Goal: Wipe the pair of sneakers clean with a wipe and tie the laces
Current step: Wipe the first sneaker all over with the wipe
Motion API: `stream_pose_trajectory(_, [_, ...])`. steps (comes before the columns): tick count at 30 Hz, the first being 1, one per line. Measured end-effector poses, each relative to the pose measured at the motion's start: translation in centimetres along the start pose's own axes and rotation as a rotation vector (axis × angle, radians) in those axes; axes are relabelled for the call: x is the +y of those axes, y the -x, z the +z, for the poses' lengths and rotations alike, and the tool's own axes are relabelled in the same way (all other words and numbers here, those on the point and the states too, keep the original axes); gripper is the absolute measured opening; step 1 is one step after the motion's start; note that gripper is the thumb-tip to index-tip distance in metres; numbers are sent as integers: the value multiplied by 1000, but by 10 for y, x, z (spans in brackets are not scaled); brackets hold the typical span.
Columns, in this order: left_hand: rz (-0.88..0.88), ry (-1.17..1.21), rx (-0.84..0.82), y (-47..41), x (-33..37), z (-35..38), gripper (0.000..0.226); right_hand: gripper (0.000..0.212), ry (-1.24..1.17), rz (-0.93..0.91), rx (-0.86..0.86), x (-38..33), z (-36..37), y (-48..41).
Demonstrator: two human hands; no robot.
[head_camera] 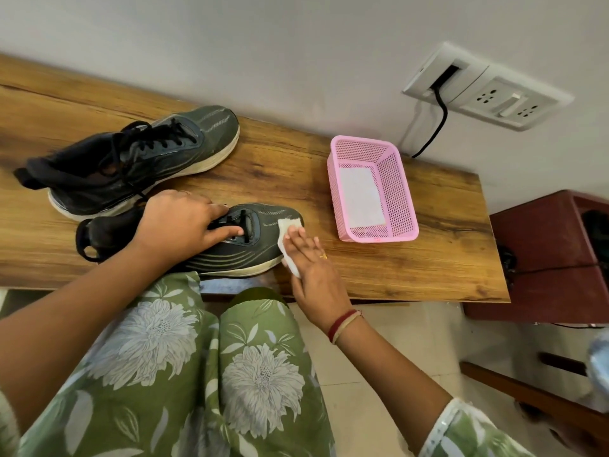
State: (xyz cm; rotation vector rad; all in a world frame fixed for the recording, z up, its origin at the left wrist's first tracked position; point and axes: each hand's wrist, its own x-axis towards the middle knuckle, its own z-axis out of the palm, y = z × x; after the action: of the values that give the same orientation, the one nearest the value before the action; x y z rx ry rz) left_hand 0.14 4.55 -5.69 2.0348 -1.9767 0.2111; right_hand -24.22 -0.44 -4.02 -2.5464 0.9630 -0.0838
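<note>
Left grip [184, 222] clasps near sneaker [260, 234] at the laces [242, 222], steadying it on the desk [445, 245], so right grip [309, 258], fingers [298, 240] flat, can press the wipe [290, 224] against its toe [283, 213].

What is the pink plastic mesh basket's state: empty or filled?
Not empty: the upright pink plastic mesh basket holds a flat white sheet on its bottom.

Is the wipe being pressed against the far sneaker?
No, the right hand presses the wipe on the near sneaker's toe; the far sneaker lies untouched.
</note>
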Motion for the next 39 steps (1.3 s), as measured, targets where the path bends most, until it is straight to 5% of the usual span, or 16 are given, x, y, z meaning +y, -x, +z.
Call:
stream_pose_trajectory(11, [-1,4,-25,0,0,-2,70,53,-92,205,81,-5,4,-15])
stream_pose_trajectory(39, [12,18,-103,-3,7,-10,88,49,-105,235,90,-10,-2,-24])
